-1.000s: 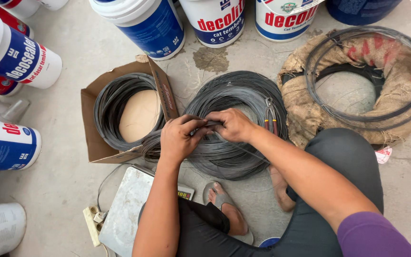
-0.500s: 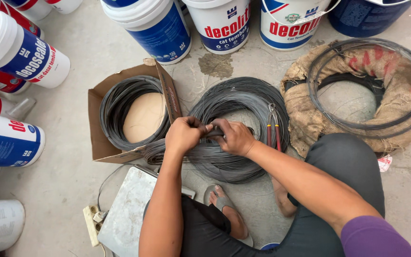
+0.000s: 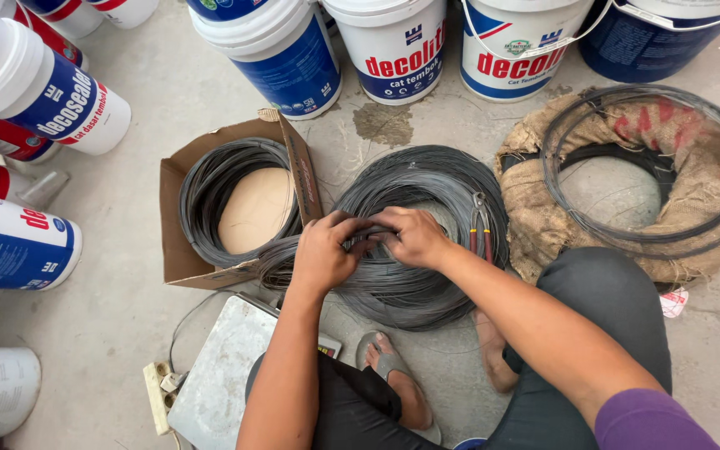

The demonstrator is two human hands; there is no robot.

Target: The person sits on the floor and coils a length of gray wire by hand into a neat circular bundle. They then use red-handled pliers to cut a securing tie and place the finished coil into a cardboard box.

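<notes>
Presently, strands of the dark wire coil [image 3: 414,242] on the floor [image 3: 127,333] are pinched by the closed fingers of the left hand [image 3: 324,250] and right hand [image 3: 414,236]. Another coil already sits in the cardboard box [image 3: 178,258]; pliers [image 3: 481,229] lie unused.

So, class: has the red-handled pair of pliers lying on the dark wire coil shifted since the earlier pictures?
No. The red-handled pliers still lie on the right rim of the dark wire coil, beside the burlap-wrapped coil.
</notes>
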